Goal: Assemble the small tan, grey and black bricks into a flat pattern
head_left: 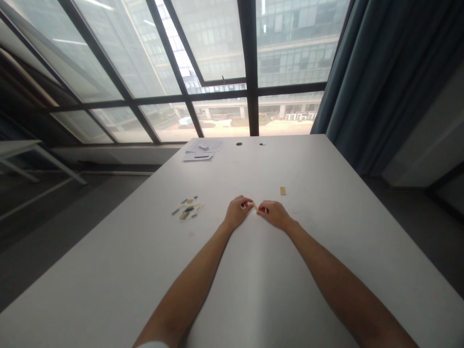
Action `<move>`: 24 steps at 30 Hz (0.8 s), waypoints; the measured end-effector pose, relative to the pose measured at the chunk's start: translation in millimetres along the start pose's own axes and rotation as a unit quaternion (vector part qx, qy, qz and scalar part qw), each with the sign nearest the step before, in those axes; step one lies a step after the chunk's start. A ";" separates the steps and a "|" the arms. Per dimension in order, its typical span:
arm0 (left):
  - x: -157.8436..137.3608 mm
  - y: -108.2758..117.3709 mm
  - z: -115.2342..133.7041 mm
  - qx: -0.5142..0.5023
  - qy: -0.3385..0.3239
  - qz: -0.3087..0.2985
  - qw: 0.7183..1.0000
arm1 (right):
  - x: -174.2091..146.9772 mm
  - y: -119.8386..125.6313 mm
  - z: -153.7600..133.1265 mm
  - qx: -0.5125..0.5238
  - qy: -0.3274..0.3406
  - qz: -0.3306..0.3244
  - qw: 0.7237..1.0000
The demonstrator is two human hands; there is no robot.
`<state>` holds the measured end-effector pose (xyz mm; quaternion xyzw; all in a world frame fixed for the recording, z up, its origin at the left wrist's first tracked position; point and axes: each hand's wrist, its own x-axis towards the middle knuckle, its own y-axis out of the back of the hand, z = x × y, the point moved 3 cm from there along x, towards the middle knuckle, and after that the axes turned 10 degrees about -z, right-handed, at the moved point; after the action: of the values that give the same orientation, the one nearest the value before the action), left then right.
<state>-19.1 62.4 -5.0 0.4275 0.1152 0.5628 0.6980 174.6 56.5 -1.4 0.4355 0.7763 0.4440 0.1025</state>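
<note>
Between my two hands is a small, narrow, pale-yellow building brick [255, 207], tilted over the table. My left hand [239, 210] pinches its upper left end with thumb and forefinger. At its lower right end, the fingers of my right hand [274, 212] are closed on it. A tan studded building plate [282, 190] lies by itself just beyond my right hand. To the left of my left hand is a loose pile of small building bricks [187, 210] in tan, grey and black.
White table [145, 261] under both arms. At its far left corner lie papers [197, 156] with a small pale object on top. Two small round dark spots are near the far edge. Windows [217, 43] stand behind, a blue curtain [348, 82] at the right.
</note>
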 end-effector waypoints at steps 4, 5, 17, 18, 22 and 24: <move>-0.1 0.1 0.9 0.000 0.001 -0.003 1.000 | -0.2 0.8 -0.8 0.004 0.000 -0.001 1.000; -0.2 0.3 1.2 0.000 0.001 -0.002 1.000 | -0.3 1.0 -1.0 0.004 0.000 0.000 1.000; 0.2 1.0 2.8 -0.017 -0.002 -0.011 1.000 | 0.5 -0.4 -0.6 -0.007 -0.003 0.002 1.000; 0.2 1.0 2.7 -0.016 -0.001 -0.012 1.000 | 0.5 -0.5 -0.5 -0.007 -0.003 0.002 1.000; -0.2 0.8 2.6 -0.016 0.003 -0.019 1.000 | 0.3 -1.0 0.2 -0.004 0.001 0.001 1.000; -0.3 0.8 2.7 -0.016 0.003 -0.019 1.000 | 0.3 -1.5 1.1 -0.002 0.000 0.003 1.000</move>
<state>-18.1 60.9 -2.9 0.4125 0.1160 0.5526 0.7149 174.2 57.0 -3.1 0.4378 0.7739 0.4462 0.1017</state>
